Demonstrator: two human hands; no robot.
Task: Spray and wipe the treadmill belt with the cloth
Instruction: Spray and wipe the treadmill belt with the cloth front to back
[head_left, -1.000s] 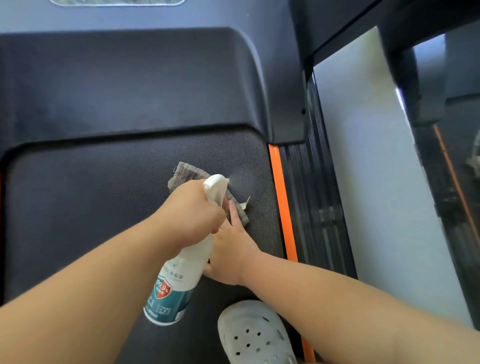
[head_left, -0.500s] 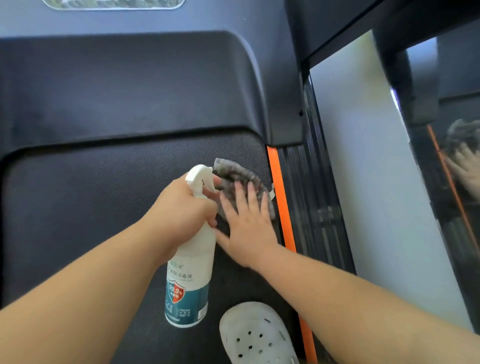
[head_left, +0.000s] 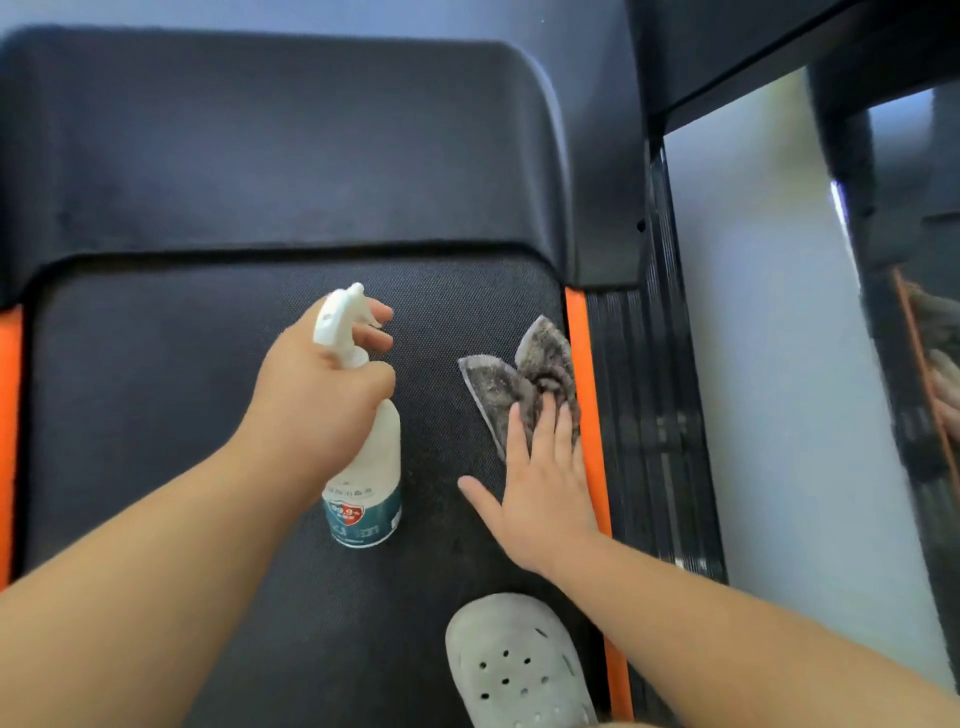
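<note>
The dark textured treadmill belt (head_left: 182, 415) fills the middle of the view. My left hand (head_left: 317, 395) grips the neck of a white spray bottle (head_left: 371, 467) with a teal label, held upright over the belt, two fingers out by the trigger. My right hand (head_left: 545, 478) lies flat, fingers spread, pressing a crumpled grey cloth (head_left: 519, 374) onto the belt right beside the orange right edge strip (head_left: 584, 395).
The black motor cover (head_left: 285, 156) rises beyond the belt. A ribbed black side rail (head_left: 649, 415) runs right of the orange strip, then pale floor (head_left: 769, 364). A grey perforated clog (head_left: 514, 665) stands on the belt near me. A second orange strip (head_left: 10, 426) marks the left edge.
My right hand has slid the cloth rightward to the orange strip. The two hands have drawn apart, and the bottle now stands more upright over the belt's middle.
</note>
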